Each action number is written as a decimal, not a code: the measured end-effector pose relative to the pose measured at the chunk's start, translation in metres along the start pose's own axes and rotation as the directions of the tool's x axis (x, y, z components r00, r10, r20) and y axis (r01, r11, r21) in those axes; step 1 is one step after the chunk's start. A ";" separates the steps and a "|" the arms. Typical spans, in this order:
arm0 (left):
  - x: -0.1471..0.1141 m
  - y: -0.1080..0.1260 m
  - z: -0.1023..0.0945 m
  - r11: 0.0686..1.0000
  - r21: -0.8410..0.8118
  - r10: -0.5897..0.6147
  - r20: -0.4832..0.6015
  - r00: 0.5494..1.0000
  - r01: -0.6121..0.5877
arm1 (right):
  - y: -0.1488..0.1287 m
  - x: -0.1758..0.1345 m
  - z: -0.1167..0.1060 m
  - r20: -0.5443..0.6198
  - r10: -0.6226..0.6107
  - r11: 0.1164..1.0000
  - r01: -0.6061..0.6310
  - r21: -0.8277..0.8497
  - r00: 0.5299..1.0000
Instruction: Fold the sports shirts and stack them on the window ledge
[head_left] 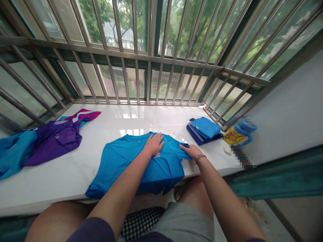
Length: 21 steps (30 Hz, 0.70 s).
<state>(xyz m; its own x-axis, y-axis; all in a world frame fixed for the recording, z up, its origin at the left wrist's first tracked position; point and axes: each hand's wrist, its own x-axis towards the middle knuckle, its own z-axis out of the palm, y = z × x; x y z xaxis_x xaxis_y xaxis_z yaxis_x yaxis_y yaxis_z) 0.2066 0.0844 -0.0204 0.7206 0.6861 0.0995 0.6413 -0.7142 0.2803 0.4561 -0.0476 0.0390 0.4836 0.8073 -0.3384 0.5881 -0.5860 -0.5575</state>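
Observation:
A blue T-shirt (121, 161) lies spread on the white ledge, its collar toward the window and its lower part hanging over the front edge. My left hand (153, 144) rests flat on the upper chest of the shirt, fingers stretched out, just above a small pale print. At the right, my right hand (193, 152) pinches the end of a sleeve between thumb and fingers. The sleeve on the left side does not show clearly.
Folded blue clothes (205, 128) are stacked at the right, near a blue and yellow bottle (241, 131). Purple and teal clothes (57, 136) lie loosely at the left of the white ledge (171, 114). Metal bars (148, 60) fence the window behind.

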 end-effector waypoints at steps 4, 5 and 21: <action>0.000 0.001 -0.002 1.000 0.000 -0.007 0.017 1.000 0.007 | -0.005 -0.005 -0.003 -0.057 -0.032 0.997 0.028 -0.067 0.998; 0.000 0.002 -0.003 1.000 0.001 -0.008 0.019 1.000 0.008 | -0.006 -0.009 -0.004 -0.108 -0.032 0.996 0.023 -0.090 0.994; -0.001 0.000 -0.005 1.000 -0.006 0.009 0.027 1.000 -0.008 | 0.049 -0.125 0.063 -0.200 -0.166 0.976 0.132 -0.172 0.966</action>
<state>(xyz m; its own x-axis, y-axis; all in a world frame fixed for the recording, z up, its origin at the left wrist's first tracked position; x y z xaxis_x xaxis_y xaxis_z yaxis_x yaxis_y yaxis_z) 0.2044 0.0843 -0.0156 0.7331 0.6759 0.0757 0.6335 -0.7191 0.2856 0.3834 -0.1725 0.0061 0.4994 0.8624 -0.0827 0.7493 -0.4779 -0.4584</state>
